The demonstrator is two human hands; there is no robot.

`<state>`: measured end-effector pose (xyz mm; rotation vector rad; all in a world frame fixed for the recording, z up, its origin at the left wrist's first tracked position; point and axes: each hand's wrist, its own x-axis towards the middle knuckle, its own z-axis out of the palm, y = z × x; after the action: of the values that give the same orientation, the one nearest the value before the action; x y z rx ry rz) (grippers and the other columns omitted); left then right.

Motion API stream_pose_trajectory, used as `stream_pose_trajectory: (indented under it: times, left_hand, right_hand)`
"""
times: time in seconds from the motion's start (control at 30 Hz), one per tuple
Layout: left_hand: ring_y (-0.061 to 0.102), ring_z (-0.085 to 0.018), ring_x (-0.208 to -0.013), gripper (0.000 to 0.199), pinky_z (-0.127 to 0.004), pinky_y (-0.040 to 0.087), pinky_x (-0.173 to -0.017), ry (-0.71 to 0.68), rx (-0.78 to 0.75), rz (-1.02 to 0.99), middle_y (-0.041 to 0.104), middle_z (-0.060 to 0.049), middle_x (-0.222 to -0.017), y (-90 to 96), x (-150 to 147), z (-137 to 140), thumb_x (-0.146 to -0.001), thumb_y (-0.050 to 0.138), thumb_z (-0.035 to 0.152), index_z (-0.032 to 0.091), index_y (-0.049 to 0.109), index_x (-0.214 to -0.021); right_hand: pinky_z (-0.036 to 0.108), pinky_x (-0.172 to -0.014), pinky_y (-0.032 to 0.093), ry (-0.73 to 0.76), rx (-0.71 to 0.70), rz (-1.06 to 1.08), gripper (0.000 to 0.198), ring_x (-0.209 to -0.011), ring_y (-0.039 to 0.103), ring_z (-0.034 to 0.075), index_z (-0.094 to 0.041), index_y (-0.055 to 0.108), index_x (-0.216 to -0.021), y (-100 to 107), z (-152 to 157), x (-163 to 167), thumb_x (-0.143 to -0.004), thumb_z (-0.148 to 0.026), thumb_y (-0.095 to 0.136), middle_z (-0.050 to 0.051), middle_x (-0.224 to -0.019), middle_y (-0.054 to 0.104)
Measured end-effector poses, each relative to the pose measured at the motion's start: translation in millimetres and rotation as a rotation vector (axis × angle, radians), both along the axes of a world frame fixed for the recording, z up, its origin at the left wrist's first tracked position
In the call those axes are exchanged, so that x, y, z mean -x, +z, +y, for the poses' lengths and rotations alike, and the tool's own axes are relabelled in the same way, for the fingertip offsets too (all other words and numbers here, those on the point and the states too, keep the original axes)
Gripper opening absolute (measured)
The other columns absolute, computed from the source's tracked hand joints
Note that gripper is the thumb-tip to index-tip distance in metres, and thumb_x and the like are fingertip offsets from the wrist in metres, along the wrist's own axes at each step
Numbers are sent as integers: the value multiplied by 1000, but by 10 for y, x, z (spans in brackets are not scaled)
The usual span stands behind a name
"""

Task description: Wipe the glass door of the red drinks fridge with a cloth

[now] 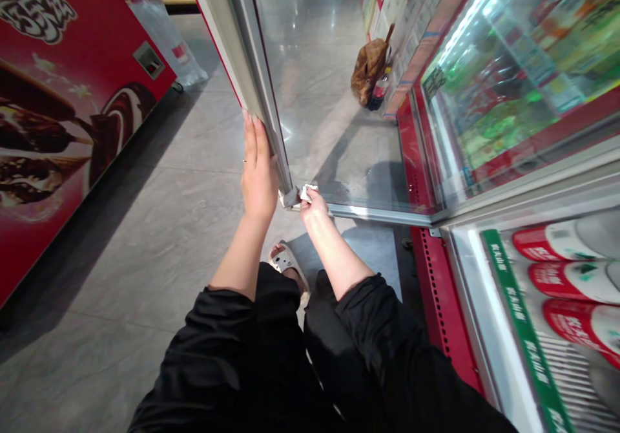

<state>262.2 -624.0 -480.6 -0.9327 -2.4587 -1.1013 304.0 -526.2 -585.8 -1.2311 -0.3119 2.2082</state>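
An open glass cooler door (334, 142) stands swung out in front of me, with a pale metal frame (237, 52) along its outer edge. My left hand (259, 168) lies against that frame, its fingers stretched out and pointing up along it. Close to the door's lower corner, my right hand (314, 205) pinches a crumpled white tissue (309, 192) against the inside of the glass. Part of the tissue is hidden by the fingers.
Red-labelled bottles (557, 271) lie on the cooler shelf to the right, behind a green shelf strip (516, 310). A red ice cream freezer (97, 97) stands at left. Through the glass show a brown bag (368, 71) and stacked cartons (411, 39) on the grey floor (179, 226).
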Motion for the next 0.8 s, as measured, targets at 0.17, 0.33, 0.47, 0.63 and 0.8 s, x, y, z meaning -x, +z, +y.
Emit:
stream_pose_trajectory:
  times: [0.17,0.33,0.47,0.63,0.8]
  left_hand:
    - [-3,-25,-177,79,-43,21,-145,-22,-29,-2,3,-2,-194,-34,11,3,-118,44,40,32,2,-184]
    - [-3,-26,-176,93,-43,19,-146,9,-26,10,-4,6,-193,-53,-8,70,-115,53,44,39,-10,-183]
    - [-3,-24,-176,88,-42,22,-145,41,-18,25,-2,6,-193,-47,-17,95,-117,47,41,38,-13,-182]
    - [-4,-27,-176,91,-46,19,-145,28,-9,-7,1,4,-194,-43,-18,61,-116,50,46,37,-10,-183]
    - [-5,-25,-176,87,-45,19,-145,34,-9,5,3,6,-194,-84,-1,59,-116,48,47,40,-9,-183]
  right_hand:
    - [35,-80,69,-69,135,-116,32,-96,77,18,-18,72,-131,27,124,-50,-108,-38,76,6,-123,77]
    - [24,-66,64,-63,181,-73,10,-71,72,10,-15,73,-103,134,24,74,-107,-23,76,-3,-88,75]
    - [23,-66,63,-44,198,-67,5,-68,71,10,-15,73,-101,126,-78,124,-106,-14,74,-5,-80,73]
    - [30,-73,67,-62,207,-133,27,-87,75,15,-17,72,-126,33,20,20,-108,-36,77,4,-114,77]
    - [28,-70,66,-72,186,-124,26,-84,74,14,-17,72,-125,28,134,-22,-108,-36,76,3,-112,76]
